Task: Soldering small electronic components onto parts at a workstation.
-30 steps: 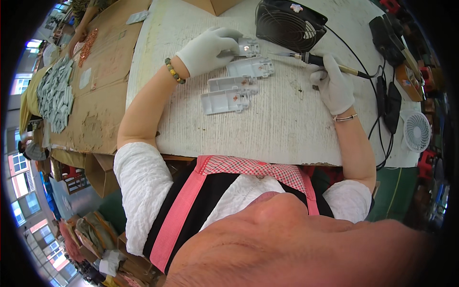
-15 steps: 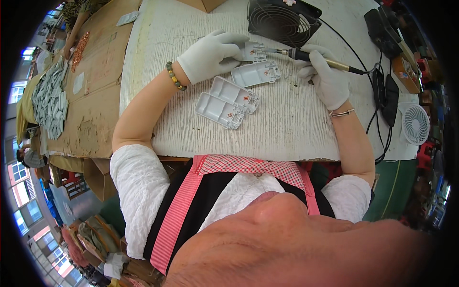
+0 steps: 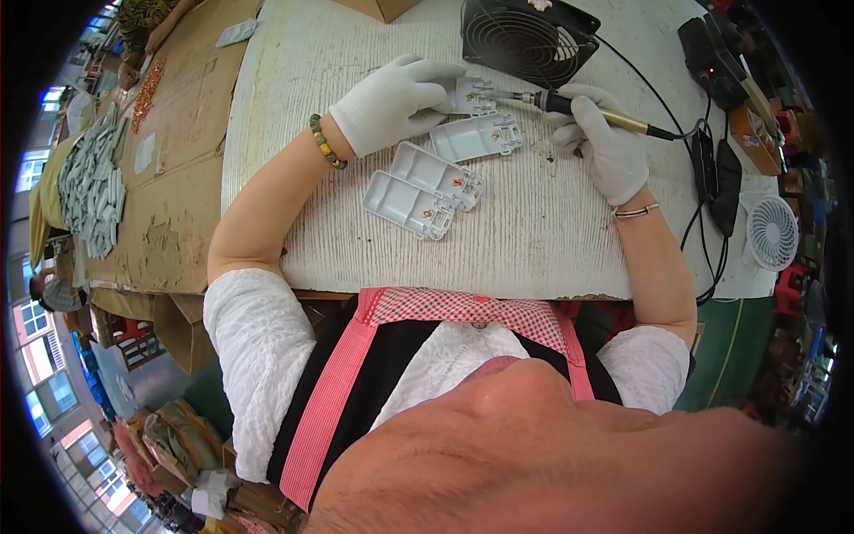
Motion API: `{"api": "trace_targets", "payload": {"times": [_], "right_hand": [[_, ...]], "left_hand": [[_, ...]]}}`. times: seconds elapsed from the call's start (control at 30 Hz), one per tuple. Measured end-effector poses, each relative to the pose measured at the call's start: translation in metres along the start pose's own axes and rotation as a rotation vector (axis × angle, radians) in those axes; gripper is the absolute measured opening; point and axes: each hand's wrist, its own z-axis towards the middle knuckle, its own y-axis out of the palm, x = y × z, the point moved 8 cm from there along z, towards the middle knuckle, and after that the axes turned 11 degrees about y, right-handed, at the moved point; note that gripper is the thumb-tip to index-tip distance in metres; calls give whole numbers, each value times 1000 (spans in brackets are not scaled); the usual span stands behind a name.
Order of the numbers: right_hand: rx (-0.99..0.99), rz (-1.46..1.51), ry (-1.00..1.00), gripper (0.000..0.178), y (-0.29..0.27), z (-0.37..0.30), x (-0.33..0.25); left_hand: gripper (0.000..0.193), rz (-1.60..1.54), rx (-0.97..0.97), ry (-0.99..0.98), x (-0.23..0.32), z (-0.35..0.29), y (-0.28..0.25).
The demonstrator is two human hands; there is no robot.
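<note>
Four pale grey trays [image 3: 409,205]: lay on the white table [image 3: 480,258]; the lower two, level one second earlier, now slanted down to the right, side by side

Top tray [image 3: 463,101]: sat at the left fingertips, just beyond the third tray, near the black fan [image 3: 529,40]

Left hand [image 3: 389,102]: gloved, thumb and fingers nearly closed on the top tray's left end; the exact contact was hidden

Right hand [image 3: 609,147]: gloved, fingers wrapped round the soldering iron [image 3: 559,103]

Iron tip: had stood off to the right a second before; now it reached the top tray's right end, though actual touch was too small to tell

Black box [image 3: 712,62]: now showed a red light

Front edge: ran well below the trays, between the two forearms, with a broad stretch of tabletop between

Left side: table met the brown cardboard sheet [image 3: 191,178] beyond the left forearm

Right side: cables [image 3: 654,93] curved past the right hand, narrowing its room

Far side: the black fan stood close above the iron
</note>
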Motion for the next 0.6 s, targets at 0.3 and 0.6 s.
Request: {"api": "trace_targets", "payload": {"times": [0.3, 0.6], "right_hand": [[-10, 87, -3, 27, -3, 3, 2], [-13, -17, -31, 26, 2, -1, -1]], "left_hand": [[9, 53, -4, 43, 2, 0, 0], [9, 68, 5, 45, 5, 2, -2]]}}
